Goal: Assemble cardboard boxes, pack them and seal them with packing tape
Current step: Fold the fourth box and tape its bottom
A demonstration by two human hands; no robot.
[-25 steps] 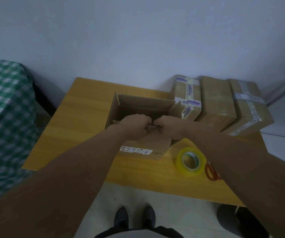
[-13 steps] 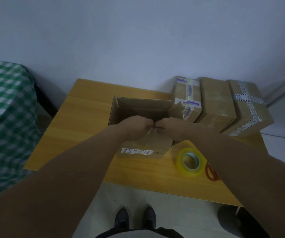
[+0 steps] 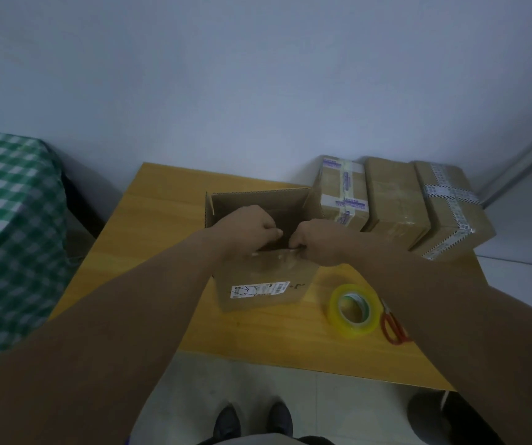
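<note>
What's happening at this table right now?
A person is working on an open cardboard box on the wooden table. The left hand and right hand both grip its near top edge, knuckles close together. The top is not yet closed or taped. A roll of packing tape and red-handled scissors lie to the right, untouched. Three sealed boxes stand in a row by the wall.

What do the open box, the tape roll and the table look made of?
The open box looks like corrugated cardboard, matte brown; a wavy fluted edge shows along its far rim. The tape roll: glossy translucent yellowish plastic film, probably, on a pale core. The table: smooth yellow-orange top with grain lines, wood or wood-look laminate; cannot tell which.
</note>
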